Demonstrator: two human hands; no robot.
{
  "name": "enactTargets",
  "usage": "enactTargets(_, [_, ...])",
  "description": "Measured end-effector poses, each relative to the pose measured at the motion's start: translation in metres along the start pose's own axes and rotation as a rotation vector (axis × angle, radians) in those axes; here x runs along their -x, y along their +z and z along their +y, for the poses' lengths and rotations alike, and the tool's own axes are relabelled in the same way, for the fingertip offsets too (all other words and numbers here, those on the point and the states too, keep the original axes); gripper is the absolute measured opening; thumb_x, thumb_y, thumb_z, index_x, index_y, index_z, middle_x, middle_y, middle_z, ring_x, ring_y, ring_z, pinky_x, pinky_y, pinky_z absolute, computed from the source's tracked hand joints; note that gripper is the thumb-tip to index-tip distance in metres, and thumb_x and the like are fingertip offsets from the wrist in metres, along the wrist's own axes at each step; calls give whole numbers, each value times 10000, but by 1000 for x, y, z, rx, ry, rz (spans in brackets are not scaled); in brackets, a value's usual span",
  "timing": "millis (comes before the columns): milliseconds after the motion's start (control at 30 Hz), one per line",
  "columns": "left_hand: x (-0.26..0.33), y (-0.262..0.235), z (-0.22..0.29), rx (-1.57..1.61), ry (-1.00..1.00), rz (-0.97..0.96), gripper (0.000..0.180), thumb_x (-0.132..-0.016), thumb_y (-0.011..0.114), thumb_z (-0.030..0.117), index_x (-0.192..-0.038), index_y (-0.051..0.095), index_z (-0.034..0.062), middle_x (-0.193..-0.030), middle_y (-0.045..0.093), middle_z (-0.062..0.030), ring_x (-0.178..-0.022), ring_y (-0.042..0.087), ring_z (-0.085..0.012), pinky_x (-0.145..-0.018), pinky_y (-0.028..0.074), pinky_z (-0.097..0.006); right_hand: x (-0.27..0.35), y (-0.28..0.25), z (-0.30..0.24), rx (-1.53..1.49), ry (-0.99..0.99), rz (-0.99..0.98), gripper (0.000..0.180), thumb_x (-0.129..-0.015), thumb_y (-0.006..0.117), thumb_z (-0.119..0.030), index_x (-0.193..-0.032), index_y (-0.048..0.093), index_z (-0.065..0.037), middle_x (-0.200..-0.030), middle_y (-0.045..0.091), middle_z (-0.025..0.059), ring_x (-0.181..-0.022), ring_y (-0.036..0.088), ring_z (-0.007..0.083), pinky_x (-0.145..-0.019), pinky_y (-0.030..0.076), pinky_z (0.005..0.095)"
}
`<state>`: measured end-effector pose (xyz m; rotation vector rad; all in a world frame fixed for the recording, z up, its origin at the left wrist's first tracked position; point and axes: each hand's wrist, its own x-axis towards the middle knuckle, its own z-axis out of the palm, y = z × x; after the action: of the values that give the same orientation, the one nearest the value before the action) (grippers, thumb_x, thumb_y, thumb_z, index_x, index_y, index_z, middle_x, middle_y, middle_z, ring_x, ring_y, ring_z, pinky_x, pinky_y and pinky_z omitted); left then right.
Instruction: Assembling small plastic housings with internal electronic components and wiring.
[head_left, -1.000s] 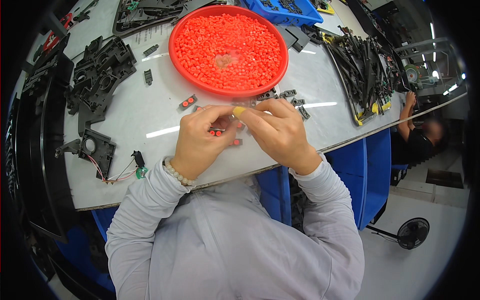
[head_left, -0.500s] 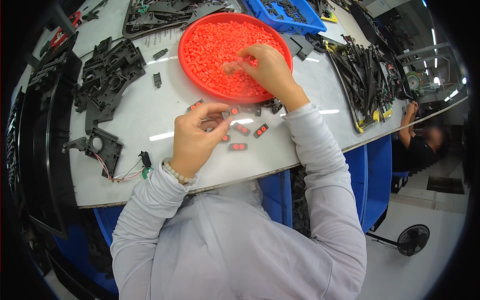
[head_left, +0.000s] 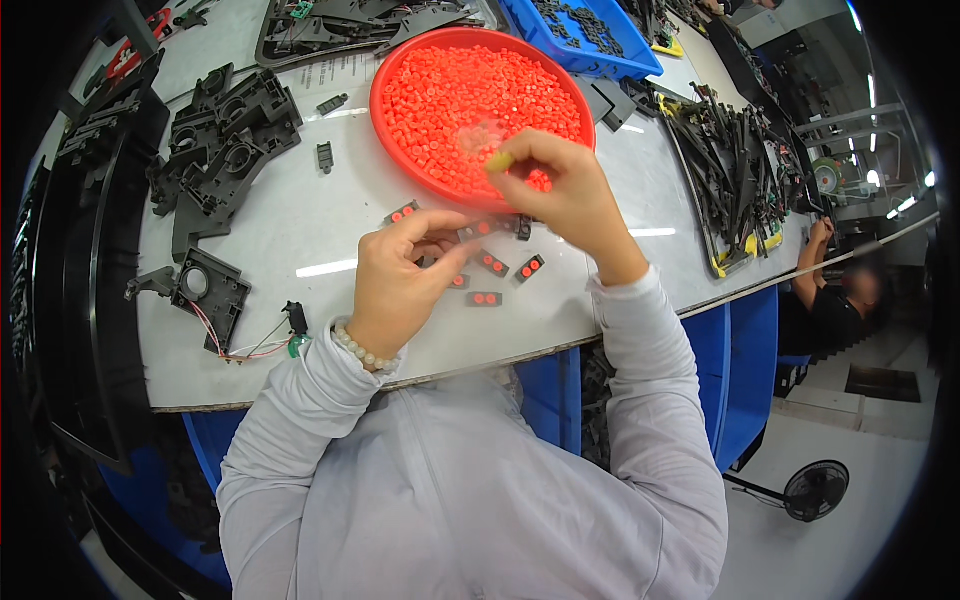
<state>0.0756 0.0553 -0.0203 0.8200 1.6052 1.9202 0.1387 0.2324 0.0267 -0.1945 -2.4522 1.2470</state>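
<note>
Between the thumb and fingers of my left hand is a small dark grey block with a round red piece set in its face. My right hand is pinched above the near right rim of a red round basin. A yellowish spot shows at its fingertips; what they hold, if anything, is not clear. Small red plastic caps fill the basin. Close by my left hand lie several similar dark blocks, such as one block with two red caps and another nearer the table edge.
Black moulded housings and a wired housing lie at the left. Two plain dark blocks sit left of the basin, one being the nearer block. A blue bin stands behind; a tray of black parts is at right.
My right hand has come back from over the middle of the caps toward the near right rim. My left hand still grips its block; the view has shifted slightly.
</note>
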Motion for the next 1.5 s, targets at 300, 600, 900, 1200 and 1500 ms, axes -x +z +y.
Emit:
enactTargets(300, [0,4,-4,72,-14,-12,176,-783,664,-16,-950,625,-54,-761,637,-68,-673,635,-105,-565,525,-214,38,12,-9,-52,-82,-52,144,-721,686,-5,-858,643,-7,-801,631,53,-718,593,141,-651,466,256])
enactTargets(600, [4,2,0,28,-34,-98,215,-797,578,-121,-1009,592,-86,-967,641,-129,-863,649,-181,-777,541,-250,35,11,0,-331,215,-137,193,-721,711,-31,-899,640,-12,-791,617,15,-761,554,93,-664,452,233])
enactTargets(900, [5,-1,2,-379,241,-79,184,-722,688,-54,-901,651,-34,-835,660,-91,-717,642,-134,-639,498,-231,34,16,0,-485,415,-276,217,-785,652,-3,-977,557,-32,-841,601,31,-728,559,72,-652,460,215])
enactTargets(1200, [45,-28,6,-578,185,-115,193,-670,720,-17,-850,649,-15,-738,590,-78,-680,551,-180,-608,450,-274,31,-55,30,208,225,120,161,-760,677,-94,-889,672,1,-789,658,87,-692,609,134,-649,482,259])
enactTargets(1500, [46,-23,23,-896,201,-153,268,-630,749,38,-868,637,-9,-800,548,-91,-806,530,-243,-696,442,-323,-31,-37,62,422,-14,-4,188,-739,682,-86,-908,668,-3,-824,674,101,-688,625,179,-644,484,282])
